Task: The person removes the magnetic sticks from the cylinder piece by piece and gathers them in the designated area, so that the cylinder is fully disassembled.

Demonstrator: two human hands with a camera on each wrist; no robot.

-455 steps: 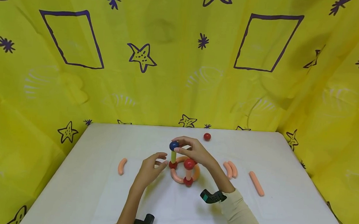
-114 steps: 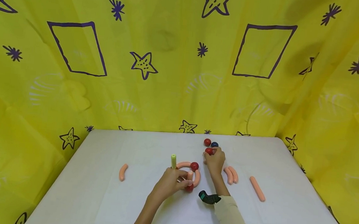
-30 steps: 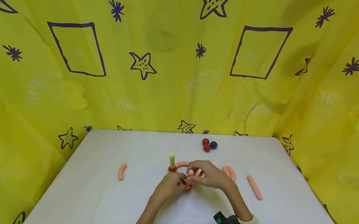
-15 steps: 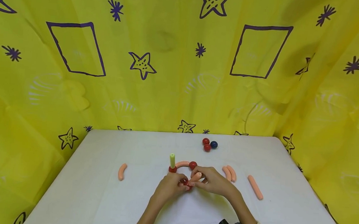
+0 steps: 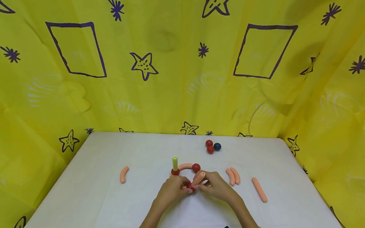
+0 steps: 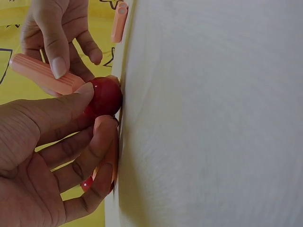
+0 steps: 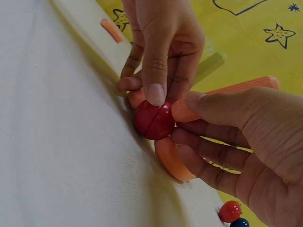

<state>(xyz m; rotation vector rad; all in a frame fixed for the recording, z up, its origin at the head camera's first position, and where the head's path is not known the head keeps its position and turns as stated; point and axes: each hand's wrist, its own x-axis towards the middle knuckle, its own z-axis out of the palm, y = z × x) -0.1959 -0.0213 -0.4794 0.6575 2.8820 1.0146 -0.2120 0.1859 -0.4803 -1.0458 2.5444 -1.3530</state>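
Observation:
My left hand (image 5: pixel 170 191) pinches a red ball (image 6: pixel 106 97) at the front of a ring of curved salmon-pink rods and red balls. My right hand (image 5: pixel 218 186) pinches a straight salmon-pink rod (image 7: pixel 236 90), tilted up and to the right, its lower end against that ball. On the ring's left side, a yellow-green rod (image 5: pixel 174 162) stands upright on another red ball (image 5: pixel 175 172). A curved rod (image 5: pixel 185 167) runs from there to the ring's back red ball (image 5: pixel 196 168). My hands hide much of the ring's front in the head view.
Two loose red balls (image 5: pixel 210 150) and a blue ball (image 5: pixel 217 146) lie at the back of the white table (image 5: pixel 147 147). One curved rod (image 5: pixel 124 175) lies left. A pair of curved rods (image 5: pixel 233 176) and a straight rod (image 5: pixel 259 190) lie right. Yellow cloth surrounds the table.
The blue ball and a red ball, earlier atop the upright rods, now lie at the back. My right hand came back to the salmon-pink rod, which has tipped from upright to the right.

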